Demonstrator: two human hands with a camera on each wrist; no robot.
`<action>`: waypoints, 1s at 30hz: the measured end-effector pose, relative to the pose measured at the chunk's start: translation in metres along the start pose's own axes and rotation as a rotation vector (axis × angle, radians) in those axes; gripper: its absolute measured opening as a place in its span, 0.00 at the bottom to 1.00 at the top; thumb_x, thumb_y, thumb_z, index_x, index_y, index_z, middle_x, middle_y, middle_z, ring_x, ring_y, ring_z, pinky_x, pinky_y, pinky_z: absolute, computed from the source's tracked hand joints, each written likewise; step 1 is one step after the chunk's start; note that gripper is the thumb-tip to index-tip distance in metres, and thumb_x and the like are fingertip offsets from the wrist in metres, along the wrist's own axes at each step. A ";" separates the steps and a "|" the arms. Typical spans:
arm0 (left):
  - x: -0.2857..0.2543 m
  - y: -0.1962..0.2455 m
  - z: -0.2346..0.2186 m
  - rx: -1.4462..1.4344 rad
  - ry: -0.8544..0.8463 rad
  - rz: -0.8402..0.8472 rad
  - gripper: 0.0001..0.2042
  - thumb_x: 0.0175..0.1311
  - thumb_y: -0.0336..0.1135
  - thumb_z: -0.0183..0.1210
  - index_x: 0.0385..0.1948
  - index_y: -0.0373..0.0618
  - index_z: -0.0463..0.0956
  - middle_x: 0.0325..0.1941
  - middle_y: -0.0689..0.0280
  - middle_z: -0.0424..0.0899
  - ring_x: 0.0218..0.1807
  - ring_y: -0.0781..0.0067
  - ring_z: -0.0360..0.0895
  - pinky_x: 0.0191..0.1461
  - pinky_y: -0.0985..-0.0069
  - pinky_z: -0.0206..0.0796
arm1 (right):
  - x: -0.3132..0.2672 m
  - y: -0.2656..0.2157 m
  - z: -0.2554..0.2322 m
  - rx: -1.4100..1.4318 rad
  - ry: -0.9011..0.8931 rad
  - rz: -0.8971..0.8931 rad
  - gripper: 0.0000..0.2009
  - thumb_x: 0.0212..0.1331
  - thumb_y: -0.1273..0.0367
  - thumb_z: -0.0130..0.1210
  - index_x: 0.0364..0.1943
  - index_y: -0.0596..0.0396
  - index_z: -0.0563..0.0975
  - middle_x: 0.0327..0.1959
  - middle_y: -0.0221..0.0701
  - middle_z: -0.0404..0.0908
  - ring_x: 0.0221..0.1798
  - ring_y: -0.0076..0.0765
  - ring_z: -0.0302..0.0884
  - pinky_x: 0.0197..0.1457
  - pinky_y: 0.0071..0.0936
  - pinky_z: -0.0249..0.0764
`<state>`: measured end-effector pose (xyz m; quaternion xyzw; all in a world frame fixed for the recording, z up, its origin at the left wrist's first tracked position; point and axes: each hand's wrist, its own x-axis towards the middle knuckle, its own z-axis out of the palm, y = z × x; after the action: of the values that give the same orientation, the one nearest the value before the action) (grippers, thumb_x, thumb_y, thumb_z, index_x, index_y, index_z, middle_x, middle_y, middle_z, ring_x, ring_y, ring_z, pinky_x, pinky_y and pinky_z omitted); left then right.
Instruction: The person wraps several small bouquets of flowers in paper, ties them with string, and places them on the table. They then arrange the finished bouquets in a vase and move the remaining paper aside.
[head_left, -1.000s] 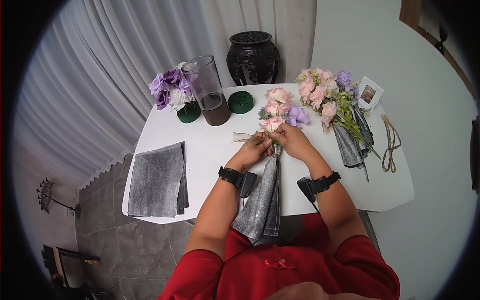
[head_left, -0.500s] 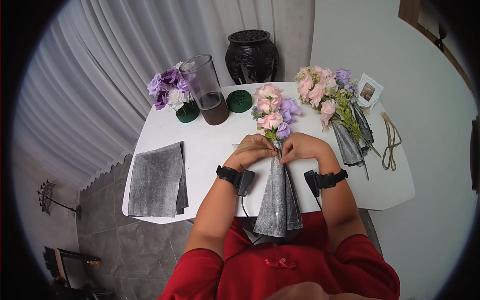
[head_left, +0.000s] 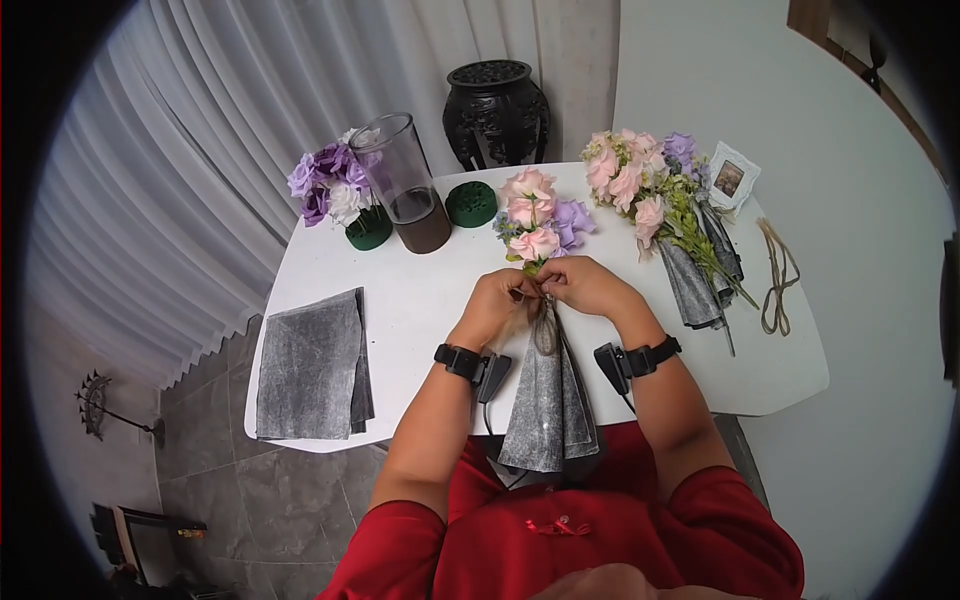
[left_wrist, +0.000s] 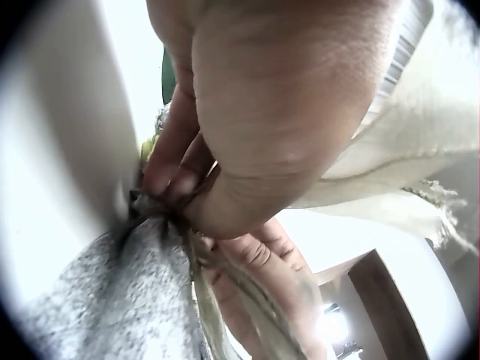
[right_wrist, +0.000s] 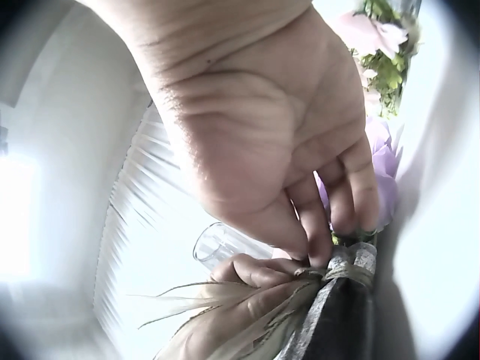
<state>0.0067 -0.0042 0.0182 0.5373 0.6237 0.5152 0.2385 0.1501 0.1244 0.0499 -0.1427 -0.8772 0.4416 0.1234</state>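
A bouquet of pink and lilac flowers [head_left: 533, 243] lies on the white table, its stems wrapped in grey speckled wrapping paper [head_left: 545, 410] that flares toward the person. A sheer beige ribbon [right_wrist: 349, 276] goes round the gathered neck of the wrap. My left hand [head_left: 497, 305] pinches the ribbon at the neck between thumb and fingers; a wide frayed tail [left_wrist: 397, 165] streams off beside it. Right against it, my right hand [head_left: 598, 288] also pinches ribbon with thumb and fingertips. Part of the ribbon hangs down over the paper. The knot area is partly hidden by fingers.
Grey paper sheets [head_left: 312, 365] lie at the left. Behind stand purple and white flowers [head_left: 330, 180], a glass vase [head_left: 415, 205] with dark contents and a green foam disc [head_left: 471, 204]. To the right are another bouquet [head_left: 650, 190], a small frame [head_left: 732, 178] and coiled cord [head_left: 780, 280].
The hands dropped lower on the wrap, then came back up and together at its neck. The bouquet shifted slightly left, and a ribbon loop now hangs in front of the paper.
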 end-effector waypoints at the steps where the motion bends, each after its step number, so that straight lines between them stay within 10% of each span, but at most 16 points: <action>1: -0.002 0.004 0.001 0.000 -0.002 0.001 0.05 0.48 0.17 0.62 0.24 0.37 0.76 0.31 0.66 0.81 0.33 0.77 0.78 0.40 0.79 0.72 | 0.000 0.001 0.000 -0.046 0.009 0.016 0.09 0.55 0.73 0.55 0.39 0.60 0.78 0.32 0.38 0.81 0.37 0.34 0.79 0.41 0.28 0.73; 9: -0.004 0.014 0.010 0.401 0.247 0.493 0.07 0.47 0.20 0.62 0.27 0.40 0.76 0.33 0.60 0.82 0.35 0.64 0.80 0.40 0.74 0.73 | 0.011 0.019 0.005 0.079 0.030 0.003 0.09 0.58 0.74 0.55 0.42 0.61 0.77 0.34 0.36 0.81 0.37 0.31 0.77 0.44 0.26 0.72; 30: 0.000 0.006 0.001 0.014 0.199 0.268 0.04 0.50 0.19 0.63 0.25 0.36 0.76 0.29 0.62 0.82 0.31 0.74 0.79 0.37 0.78 0.71 | 0.012 0.033 -0.007 0.195 -0.048 -0.136 0.07 0.49 0.73 0.63 0.34 0.57 0.81 0.33 0.29 0.77 0.40 0.28 0.73 0.47 0.24 0.69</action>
<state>0.0100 -0.0047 0.0235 0.5636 0.5707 0.5886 0.1010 0.1458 0.1530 0.0287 -0.0595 -0.8403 0.5187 0.1455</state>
